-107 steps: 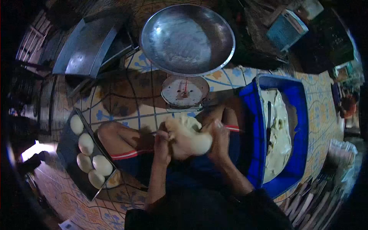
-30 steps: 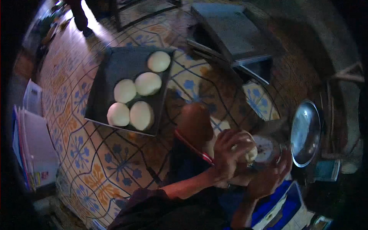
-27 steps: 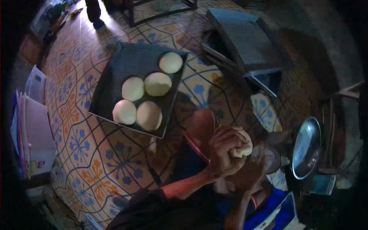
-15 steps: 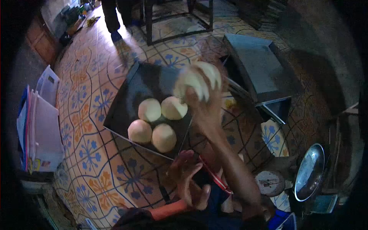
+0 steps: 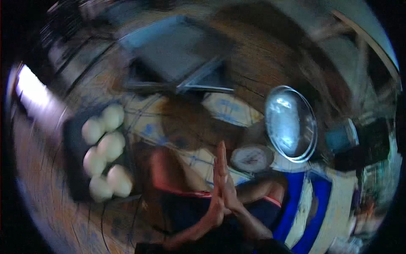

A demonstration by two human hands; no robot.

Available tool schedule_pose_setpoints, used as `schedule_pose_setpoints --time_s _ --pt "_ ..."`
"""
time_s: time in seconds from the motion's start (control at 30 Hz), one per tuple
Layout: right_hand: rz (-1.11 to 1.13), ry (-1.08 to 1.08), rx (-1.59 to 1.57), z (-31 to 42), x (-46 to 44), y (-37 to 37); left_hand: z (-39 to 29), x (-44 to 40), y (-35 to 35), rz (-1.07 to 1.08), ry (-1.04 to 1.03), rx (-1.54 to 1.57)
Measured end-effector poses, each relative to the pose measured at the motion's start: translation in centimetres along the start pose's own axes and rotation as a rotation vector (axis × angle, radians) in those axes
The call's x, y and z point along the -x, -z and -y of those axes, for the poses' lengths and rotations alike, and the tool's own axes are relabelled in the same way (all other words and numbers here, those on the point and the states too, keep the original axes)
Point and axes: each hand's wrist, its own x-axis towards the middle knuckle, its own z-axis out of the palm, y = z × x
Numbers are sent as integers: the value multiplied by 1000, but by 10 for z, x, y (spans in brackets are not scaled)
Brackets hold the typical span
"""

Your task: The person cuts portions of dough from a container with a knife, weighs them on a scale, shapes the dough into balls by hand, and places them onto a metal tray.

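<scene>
Palm against palm, my left hand [image 5: 216, 190] and my right hand [image 5: 229, 192] are pressed together above my lap, fingers stretched and pointing up. No object shows in either one. To their left, several round pale dough balls [image 5: 111, 146] rest in a dark tray [image 5: 76, 158]. A blue tub [image 5: 321, 203] with a mass of pale dough [image 5: 302, 211] stands at the right, beside my knee. Just beyond my hands is a scale with a round dial [image 5: 252, 158]. The picture is smeared by motion.
A shiny metal bowl [image 5: 287, 122] is behind the scale. Farther off, a large metal tray [image 5: 169, 51] lies at an angle. A teal box [image 5: 341, 135] is at the right, and a wooden frame [image 5: 361, 42] stands at the upper right.
My right hand has left the tray, let go of the dough ball and come back to meet my left hand. The view has swung right, bringing the tub and bowl farther in.
</scene>
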Motion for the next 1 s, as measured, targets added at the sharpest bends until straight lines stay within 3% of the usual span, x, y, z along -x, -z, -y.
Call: schedule_pose_setpoints --time_s 0.07,0.1,0.13,0.2,0.27,0.33,0.4,0.5,0.53,0.57,0.6,0.63,0.8,0.87,0.9,1.0 --pt "-337 -216 -175 -10 30 43 -35 20 -53 362 39 62" --pt "-443 -51 -242 -31 47 59 -43 29 -65 510 75 -25" --pt "-590 -56 -198 -43 73 82 -49 32 -74 658 98 -110" --pt "-634 -39 -105 -53 125 115 -55 36 -89 902 99 -279" --pt "-836 -309 55 -25 171 165 -56 39 -113 1040 98 -362" --pt "-969 -337 478 -63 237 220 -46 44 -150 1015 319 -331" --pt "-1048 -576 551 -60 286 252 -26 41 -174 1051 403 -308" --pt "-1037 -890 961 -73 347 266 4 29 -208 1053 454 -262" --pt "-1065 -907 944 -78 359 269 12 24 -217 1032 420 -237" --pt "-940 -1071 843 -85 369 270 37 17 -221 1023 238 -74" --pt "-816 -1215 726 -89 375 271 43 13 -230 1055 257 -94" --pt "-851 -1273 735 -93 371 268 49 9 -240 999 199 -133" --pt "-771 -1192 805 -130 396 286 59 -6 -291 924 166 -338" --pt "-746 -1104 604 -120 401 298 60 -12 -314 910 113 -395" --pt "-694 -1177 469 -95 393 312 59 -20 -326 981 111 -436" --pt "-691 -1184 392 -90 398 321 64 -33 -356 928 51 -575"
